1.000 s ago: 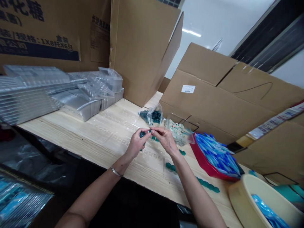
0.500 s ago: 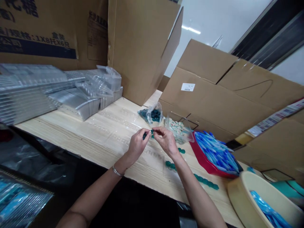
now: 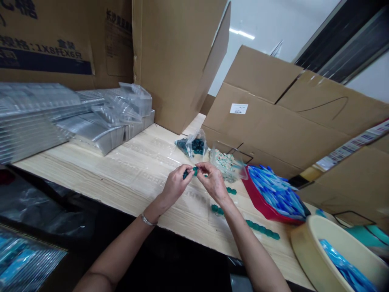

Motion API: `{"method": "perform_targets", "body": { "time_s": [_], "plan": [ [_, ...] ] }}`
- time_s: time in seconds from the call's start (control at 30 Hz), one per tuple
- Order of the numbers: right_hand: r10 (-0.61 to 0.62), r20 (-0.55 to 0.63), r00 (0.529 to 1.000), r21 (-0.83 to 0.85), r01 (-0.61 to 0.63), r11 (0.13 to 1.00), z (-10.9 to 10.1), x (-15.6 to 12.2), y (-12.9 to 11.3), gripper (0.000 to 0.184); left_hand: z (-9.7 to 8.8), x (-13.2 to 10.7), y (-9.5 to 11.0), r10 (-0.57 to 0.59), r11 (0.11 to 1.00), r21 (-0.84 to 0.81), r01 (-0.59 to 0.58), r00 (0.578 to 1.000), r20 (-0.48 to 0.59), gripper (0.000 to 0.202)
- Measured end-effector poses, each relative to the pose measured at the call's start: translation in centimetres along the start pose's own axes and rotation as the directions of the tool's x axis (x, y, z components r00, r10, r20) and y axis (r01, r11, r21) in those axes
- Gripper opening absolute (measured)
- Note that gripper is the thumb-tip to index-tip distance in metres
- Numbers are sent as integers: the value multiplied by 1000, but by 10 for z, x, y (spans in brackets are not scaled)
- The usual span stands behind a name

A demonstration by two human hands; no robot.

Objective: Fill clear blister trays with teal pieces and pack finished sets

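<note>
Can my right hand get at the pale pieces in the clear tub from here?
Probably yes: the clear tub sits just beyond your right hand, looks open-topped, and nothing visible blocks the pale pieces. That hand is busy with a green piece, though.

A small teal piece point(image 3: 195, 172), smooth-looking and slightly glossy, is pinched between the fingertips of the left hand point(image 3: 175, 184) and the right hand point(image 3: 212, 182), raised above the table point(image 3: 188, 227). Its full outline and exact tilt are hidden by the fingers. Just beside it, a darker teal clump point(image 3: 185, 174) shows within the curled left fingers, partly covered; whether it is one piece or several cannot be told.
</note>
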State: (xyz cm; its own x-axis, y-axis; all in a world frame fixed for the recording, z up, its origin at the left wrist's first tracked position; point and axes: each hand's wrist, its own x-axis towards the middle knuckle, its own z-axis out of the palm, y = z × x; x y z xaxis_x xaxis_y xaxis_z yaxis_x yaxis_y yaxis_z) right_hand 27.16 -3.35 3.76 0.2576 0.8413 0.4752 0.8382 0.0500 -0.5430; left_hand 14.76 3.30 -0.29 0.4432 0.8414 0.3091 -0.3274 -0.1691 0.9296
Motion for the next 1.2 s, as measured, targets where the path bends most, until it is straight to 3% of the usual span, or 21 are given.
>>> {"method": "perform_targets", "body": {
  "time_s": [0.33,0.4,0.47,0.6,0.73,0.83,0.93,1.03,1.2],
  "plan": [
    [-156,30,987,-79,157,984,8,-18,-15,25,-1,-6,-3,79,986,142,-83,996,31,16],
    [-103,18,994,2,103,995,10,-19,-12,24,-2,-5,-1,66,989,127,-71,997,47,16],
    [24,22,999,163,-28,986,9,-17,-7,24,-2,-4,1,35,996,76,-38,999,40,17],
    [240,162,957,432,-287,855,2,-10,-2,32,0,-2,1,-7,1000,23,7,1000,2,13],
    [292,178,940,501,-342,795,-3,-4,5,33,-1,0,1,12,999,36,-11,999,-34,10],
    [271,48,961,424,-265,866,0,2,26,29,-7,2,3,-73,995,-80,67,995,-70,12],
    [156,-32,987,231,-144,962,13,7,56,17,-13,5,7,-240,901,-372,222,971,-1,22],
    [55,3,998,31,-55,998,30,11,78,8,-17,7,10,-306,785,-537,307,947,94,27],
    [-43,112,993,-152,60,987,47,15,83,17,-18,8,11,-326,737,-589,333,938,122,27]
  ]
}}
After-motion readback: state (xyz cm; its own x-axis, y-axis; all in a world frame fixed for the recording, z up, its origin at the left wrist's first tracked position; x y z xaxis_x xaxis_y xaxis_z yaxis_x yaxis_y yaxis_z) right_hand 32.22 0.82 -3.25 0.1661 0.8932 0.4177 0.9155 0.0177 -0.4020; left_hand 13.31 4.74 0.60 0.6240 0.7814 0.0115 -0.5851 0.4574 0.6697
